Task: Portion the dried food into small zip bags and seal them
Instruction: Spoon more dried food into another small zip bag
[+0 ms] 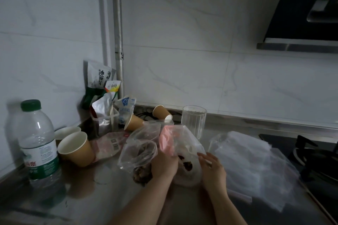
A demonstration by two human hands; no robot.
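- Left hand (164, 163) curled round the neck of a clear zip bag (139, 155), gripping it; right hand (212, 166) with fingers loosely spread, fingertips pinching the edge of the pink-printed bag (182, 150).
- Bare counter (109, 197) only in front of the zip bag; gas hob (314, 153) well right of it, wall close behind.
- Dark, wrinkled dried food (141, 176) at the zip bag's bottom; more of it (186, 165) inside the pink-printed bag just right.
- Stack of empty bags (252, 166) right of the zip bag, beyond the right hand.
- Glass (193, 120) behind; tipped paper cups (133, 122) and food packets (102, 97) behind-left.
- Upright cup (76, 149) and water bottle (39, 142) crowding the left.
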